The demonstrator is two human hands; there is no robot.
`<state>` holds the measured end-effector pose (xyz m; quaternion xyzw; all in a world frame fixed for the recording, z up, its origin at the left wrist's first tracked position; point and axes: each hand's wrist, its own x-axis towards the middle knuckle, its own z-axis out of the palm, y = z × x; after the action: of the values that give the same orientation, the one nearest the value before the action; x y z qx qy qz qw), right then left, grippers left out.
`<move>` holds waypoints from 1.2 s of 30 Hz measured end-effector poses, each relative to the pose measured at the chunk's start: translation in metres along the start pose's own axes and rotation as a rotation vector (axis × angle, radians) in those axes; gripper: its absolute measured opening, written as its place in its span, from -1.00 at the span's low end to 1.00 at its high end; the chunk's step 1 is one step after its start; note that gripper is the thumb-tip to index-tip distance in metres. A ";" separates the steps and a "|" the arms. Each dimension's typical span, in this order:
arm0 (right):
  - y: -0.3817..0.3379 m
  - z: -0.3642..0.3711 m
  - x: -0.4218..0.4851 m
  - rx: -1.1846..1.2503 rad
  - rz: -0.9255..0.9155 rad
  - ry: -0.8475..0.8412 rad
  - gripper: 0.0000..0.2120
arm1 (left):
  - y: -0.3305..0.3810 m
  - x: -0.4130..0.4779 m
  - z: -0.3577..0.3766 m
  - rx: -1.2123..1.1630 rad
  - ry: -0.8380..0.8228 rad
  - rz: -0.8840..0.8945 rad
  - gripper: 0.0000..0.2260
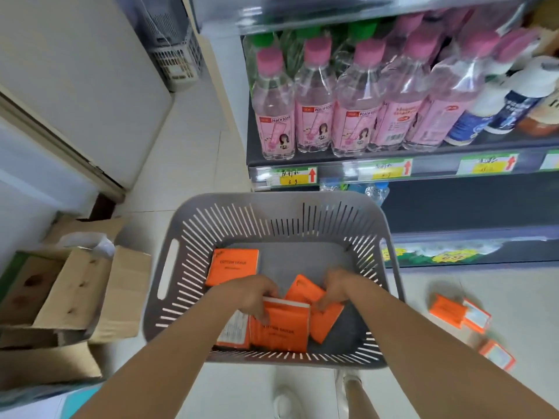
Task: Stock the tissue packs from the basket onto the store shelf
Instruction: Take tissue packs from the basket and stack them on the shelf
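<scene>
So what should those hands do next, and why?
Probably lift both packs clear of the grey basket. The left hand grips the front pack by its top edge, the right hand seems to pinch the tilted pack, and both packs lie inside it.

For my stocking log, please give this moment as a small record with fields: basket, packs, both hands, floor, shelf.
basket: grey slotted plastic basket on the floor, in front of the store shelf
inside: several orange tissue packs; one flat pack lies apart at the back
left hand: grips the front pack
right hand: grips the tilted pack
floor, right: loose orange packs
shelf: pink-capped soda bottles
</scene>
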<state>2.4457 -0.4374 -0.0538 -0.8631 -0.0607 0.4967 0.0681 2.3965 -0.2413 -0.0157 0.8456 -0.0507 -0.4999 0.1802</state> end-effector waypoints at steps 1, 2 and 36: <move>0.000 0.001 0.001 0.043 -0.001 -0.026 -0.35 | 0.001 -0.002 -0.002 0.002 0.006 0.002 -0.62; -0.002 0.004 0.000 0.089 -0.006 -0.040 -0.33 | 0.002 -0.005 -0.005 0.006 0.016 0.001 -0.61; 0.057 -0.338 -0.429 0.054 -0.399 0.960 -0.49 | 0.283 -0.334 -0.289 0.057 0.780 0.622 -0.64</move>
<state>2.5261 -0.5869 0.4680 -0.9633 -0.1734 0.0235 0.2037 2.5074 -0.3425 0.4870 0.9191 -0.2428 -0.0673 0.3030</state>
